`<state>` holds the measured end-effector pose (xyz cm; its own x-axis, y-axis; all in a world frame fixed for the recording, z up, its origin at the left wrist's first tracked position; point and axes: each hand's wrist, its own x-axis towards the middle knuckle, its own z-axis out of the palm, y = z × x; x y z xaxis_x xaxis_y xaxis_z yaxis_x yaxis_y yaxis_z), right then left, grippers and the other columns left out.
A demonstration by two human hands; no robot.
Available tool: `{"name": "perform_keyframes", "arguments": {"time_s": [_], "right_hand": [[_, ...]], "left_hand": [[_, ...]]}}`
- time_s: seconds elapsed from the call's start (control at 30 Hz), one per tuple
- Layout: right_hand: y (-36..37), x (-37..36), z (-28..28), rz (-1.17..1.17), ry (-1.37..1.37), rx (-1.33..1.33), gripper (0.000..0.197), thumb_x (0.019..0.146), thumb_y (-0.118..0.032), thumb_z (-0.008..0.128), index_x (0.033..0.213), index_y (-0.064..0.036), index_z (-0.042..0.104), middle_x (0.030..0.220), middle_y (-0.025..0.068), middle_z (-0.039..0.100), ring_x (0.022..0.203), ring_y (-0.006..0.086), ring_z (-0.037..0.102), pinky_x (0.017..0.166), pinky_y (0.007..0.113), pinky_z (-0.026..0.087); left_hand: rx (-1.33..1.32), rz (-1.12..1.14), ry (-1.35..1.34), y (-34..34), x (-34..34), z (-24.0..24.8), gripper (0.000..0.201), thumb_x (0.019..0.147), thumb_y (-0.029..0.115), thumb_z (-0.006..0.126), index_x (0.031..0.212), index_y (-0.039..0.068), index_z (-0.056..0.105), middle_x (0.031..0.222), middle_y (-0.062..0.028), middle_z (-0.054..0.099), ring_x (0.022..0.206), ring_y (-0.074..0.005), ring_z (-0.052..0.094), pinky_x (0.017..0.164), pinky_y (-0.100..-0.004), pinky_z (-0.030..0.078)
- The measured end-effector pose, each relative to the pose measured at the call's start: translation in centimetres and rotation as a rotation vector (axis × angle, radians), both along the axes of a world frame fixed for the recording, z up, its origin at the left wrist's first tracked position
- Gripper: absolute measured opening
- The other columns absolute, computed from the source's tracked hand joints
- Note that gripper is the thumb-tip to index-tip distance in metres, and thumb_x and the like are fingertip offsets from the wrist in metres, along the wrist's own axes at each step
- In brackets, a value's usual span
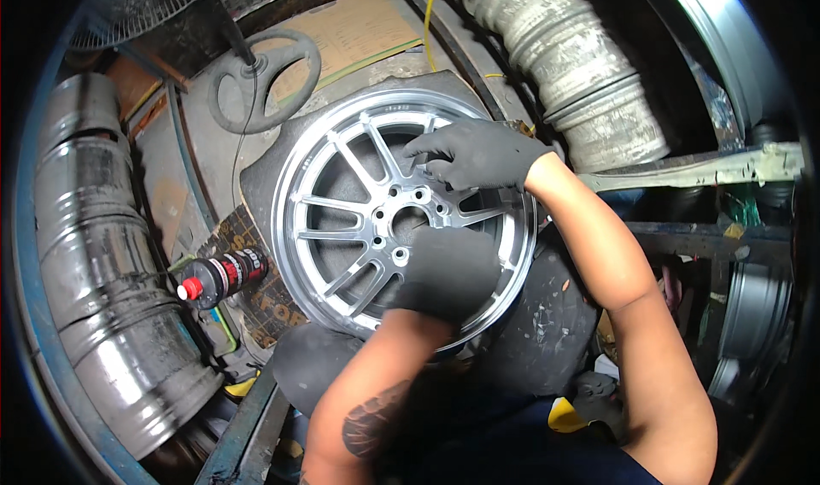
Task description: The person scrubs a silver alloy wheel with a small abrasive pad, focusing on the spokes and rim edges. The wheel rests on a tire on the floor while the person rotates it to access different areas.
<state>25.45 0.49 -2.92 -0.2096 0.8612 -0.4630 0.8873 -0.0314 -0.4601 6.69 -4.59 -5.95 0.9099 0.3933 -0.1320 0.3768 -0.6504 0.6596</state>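
A silver multi-spoke alloy wheel rim (369,216) lies face up before me, its lug holes around an open centre bore. My left hand (448,271), in a dark grey glove, presses down over the spokes just below and right of the bore. Its fingers are turned under and hidden from view. My right hand (483,154), gloved alike, is over the upper right spokes. Its fingers are apart and slightly bent, with nothing visible between them. Beneath the rim is a dark pad (260,178).
To the left, a black bottle (235,276) with a red cap lies tilted. Stacked wheel rims stand at the left (102,229) and upper right (564,49). Beyond are a grey steering wheel (303,96), a cardboard sheet (367,28) and a fan (145,11).
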Motion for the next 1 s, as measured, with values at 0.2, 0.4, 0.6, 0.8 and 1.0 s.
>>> {"name": "perform_keyframes", "arguments": {"time_s": [0.2, 0.4, 0.6, 0.8, 1.0], "right_hand": [[-1.7, 2.4, -1.3, -0.123, -0.147, 0.176, 0.052, 0.099, -0.029, 0.059, 0.150, -0.0145, 0.063, 0.132, 0.0231, 0.072, 0.123, 0.0425, 0.068, 0.110, 0.052, 0.051], [-4.5, 2.2, -0.1, -0.338, -0.174, 0.122, 0.056, 0.098, -0.029, 0.060, 0.151, -0.0128, 0.058, 0.126, 0.0248, 0.074, 0.119, 0.0442, 0.069, 0.104, 0.055, 0.054], [-6.3, 1.9, -0.6, -0.361, -0.127, 0.119, 0.054, 0.095, -0.029, 0.064, 0.145, -0.0094, 0.063, 0.127, 0.0221, 0.075, 0.120, 0.0407, 0.070, 0.104, 0.052, 0.054], [-6.5, 2.4, -1.5, -0.337, -0.243, 0.132, 0.035, 0.095, -0.034, 0.071, 0.120, -0.0105, 0.076, 0.115, 0.0167, 0.079, 0.111, 0.0346, 0.076, 0.096, 0.051, 0.059], [-6.2, 3.1, 0.5, -0.349, -0.099, 0.056, 0.041, 0.088, -0.029, 0.077, 0.124, -0.0095, 0.072, 0.118, 0.0200, 0.078, 0.115, 0.0371, 0.073, 0.100, 0.051, 0.056]], "left_hand": [[-0.193, 0.184, 0.148, 7.7, -2.5, 2.7, 0.039, 0.103, 0.037, 0.060, 0.111, 0.004, 0.078, 0.095, -0.0245, 0.076, 0.093, -0.0422, 0.075, 0.089, -0.0488, 0.058], [0.190, 0.437, -0.010, 12.9, -4.2, -2.1, 0.049, 0.098, 0.036, 0.068, 0.135, 0.004, 0.066, 0.127, -0.0224, 0.069, 0.119, -0.0432, 0.065, 0.105, -0.0517, 0.051], [0.418, 0.479, 0.065, 12.3, -1.4, -5.8, 0.055, 0.101, 0.041, 0.066, 0.145, 0.009, 0.061, 0.141, -0.0205, 0.061, 0.137, -0.0442, 0.050, 0.114, -0.0585, 0.043], [0.561, 0.539, 0.147, 12.5, 0.0, -6.2, 0.050, 0.103, 0.045, 0.063, 0.141, 0.013, 0.067, 0.135, -0.0213, 0.065, 0.139, -0.0461, 0.049, 0.113, -0.0664, 0.038], [0.592, 0.600, 0.257, 12.4, 0.8, -6.4, 0.053, 0.103, 0.051, 0.059, 0.139, 0.013, 0.068, 0.132, -0.0212, 0.068, 0.127, -0.0474, 0.060, 0.110, -0.0633, 0.042]]}}
